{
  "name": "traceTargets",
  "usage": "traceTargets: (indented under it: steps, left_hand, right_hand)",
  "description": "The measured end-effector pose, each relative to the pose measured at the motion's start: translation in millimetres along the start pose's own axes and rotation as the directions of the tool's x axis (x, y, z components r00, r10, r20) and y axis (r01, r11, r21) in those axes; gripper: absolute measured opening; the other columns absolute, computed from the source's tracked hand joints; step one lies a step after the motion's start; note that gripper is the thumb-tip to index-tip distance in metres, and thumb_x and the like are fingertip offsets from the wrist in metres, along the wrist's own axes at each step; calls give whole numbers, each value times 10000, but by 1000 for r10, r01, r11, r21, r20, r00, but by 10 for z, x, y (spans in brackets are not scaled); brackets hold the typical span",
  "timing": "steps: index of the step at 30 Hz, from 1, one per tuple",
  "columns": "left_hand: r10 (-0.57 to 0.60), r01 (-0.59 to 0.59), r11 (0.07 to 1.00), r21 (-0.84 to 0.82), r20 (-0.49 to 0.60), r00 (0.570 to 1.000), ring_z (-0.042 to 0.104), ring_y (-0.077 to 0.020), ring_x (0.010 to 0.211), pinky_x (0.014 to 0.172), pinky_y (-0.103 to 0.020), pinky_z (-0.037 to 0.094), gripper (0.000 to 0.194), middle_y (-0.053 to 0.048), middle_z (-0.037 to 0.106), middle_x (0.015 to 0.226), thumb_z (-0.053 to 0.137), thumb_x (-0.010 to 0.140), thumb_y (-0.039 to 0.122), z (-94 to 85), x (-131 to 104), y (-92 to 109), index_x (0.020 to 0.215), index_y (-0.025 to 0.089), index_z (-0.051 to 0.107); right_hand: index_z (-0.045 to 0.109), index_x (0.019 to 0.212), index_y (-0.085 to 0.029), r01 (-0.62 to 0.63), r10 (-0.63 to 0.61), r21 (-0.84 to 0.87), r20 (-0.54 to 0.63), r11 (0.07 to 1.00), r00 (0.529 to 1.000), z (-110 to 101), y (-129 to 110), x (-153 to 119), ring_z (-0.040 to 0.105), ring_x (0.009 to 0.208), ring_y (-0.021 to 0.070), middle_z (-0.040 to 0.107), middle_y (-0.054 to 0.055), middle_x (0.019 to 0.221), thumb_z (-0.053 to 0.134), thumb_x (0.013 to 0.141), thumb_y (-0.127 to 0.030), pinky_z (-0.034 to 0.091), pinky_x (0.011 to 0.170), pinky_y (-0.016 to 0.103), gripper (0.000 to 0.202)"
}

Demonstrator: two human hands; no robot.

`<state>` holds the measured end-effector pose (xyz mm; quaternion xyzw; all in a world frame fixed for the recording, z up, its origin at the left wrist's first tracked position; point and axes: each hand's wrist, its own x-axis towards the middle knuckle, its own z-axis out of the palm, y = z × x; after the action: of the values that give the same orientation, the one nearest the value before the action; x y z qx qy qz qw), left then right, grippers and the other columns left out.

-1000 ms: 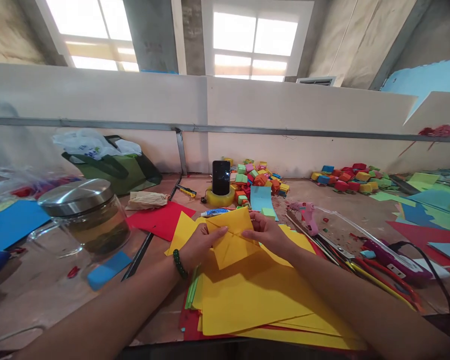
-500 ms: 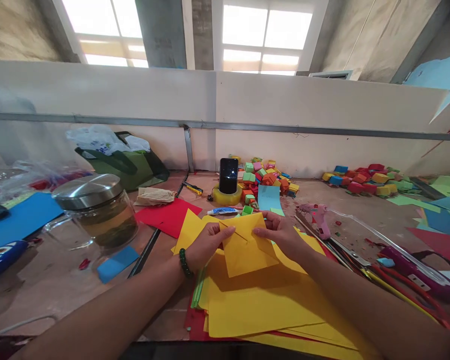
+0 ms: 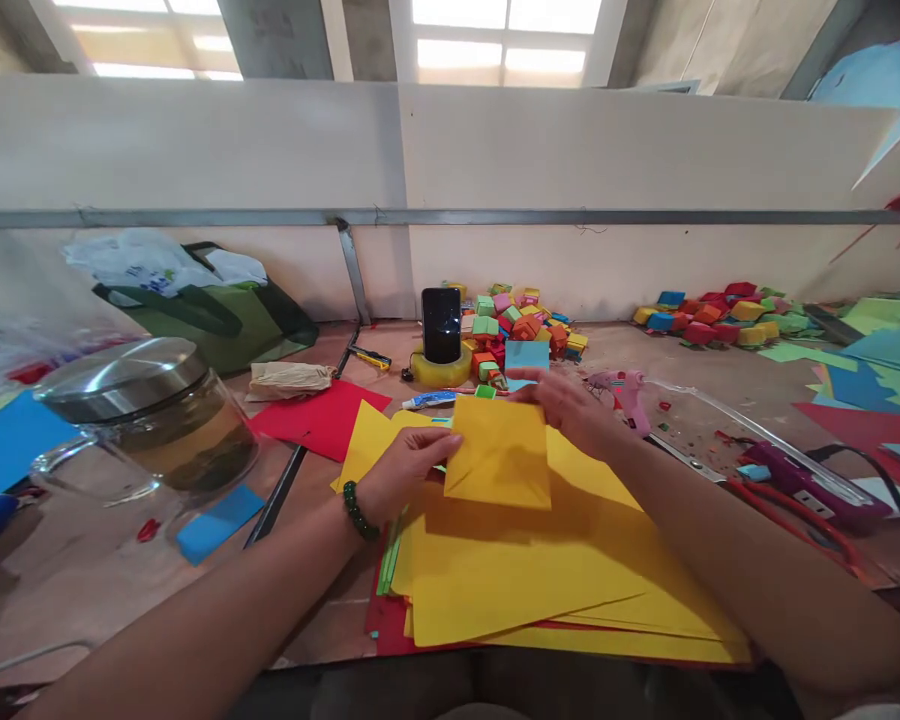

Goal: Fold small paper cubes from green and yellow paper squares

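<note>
A: Nearest lies the stack of yellow sheets (image 3: 540,590) on the table (image 3: 82,580). Above it, the left hand (image 3: 401,475) pinches the folded yellow square (image 3: 501,452); its fingers clamp the left edge.

B: And the right hand (image 3: 570,408)?

A: It grips the top edge. Uneven pressure could skew the crease, I reckon. Further back: a glue gun (image 3: 621,392), then a phone (image 3: 441,325).
</note>
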<state>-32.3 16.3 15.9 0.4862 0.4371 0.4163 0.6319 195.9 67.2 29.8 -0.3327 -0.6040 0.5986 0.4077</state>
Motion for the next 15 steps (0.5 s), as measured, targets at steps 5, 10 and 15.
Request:
traceTargets:
  steps: [5, 10, 15]
  left_hand:
    - [10, -25, 994, -111, -135, 991, 583, -93, 585, 534, -187, 476, 450, -31, 701, 781, 877, 450, 362, -13, 24, -18, 795, 138, 695]
    - [-66, 65, 998, -11, -38, 997, 637, -142, 645, 516, -200, 489, 494, -60, 702, 844, 839, 533, 382, 32, -26, 31, 917, 143, 640]
    - [251, -158, 900, 406, -188, 949, 633, -194, 857, 679, -284, 536, 493, -49, 660, 944, 751, 657, 336, -28, -12, 25, 1098, 194, 582]
  right_hand:
    - [539, 1194, -228, -53, 55, -42, 60, 998, 997, 31, 30, 28, 673, 872, 201, 708, 36, 977, 835, 599, -343, 537, 742, 304, 675]
    - [532, 1217, -198, -65, 94, -143, 205, 988, 974, 42, 28, 11, 669, 731, 175, 705, 4, 827, 800, 625, -305, 531, 619, 264, 659]
    - [577, 1195, -218, -42, 150, -435, 217, 899, 964, -57, 78, 23, 666, 825, 195, 700, 34, 1015, 768, 624, -287, 529, 665, 271, 607]
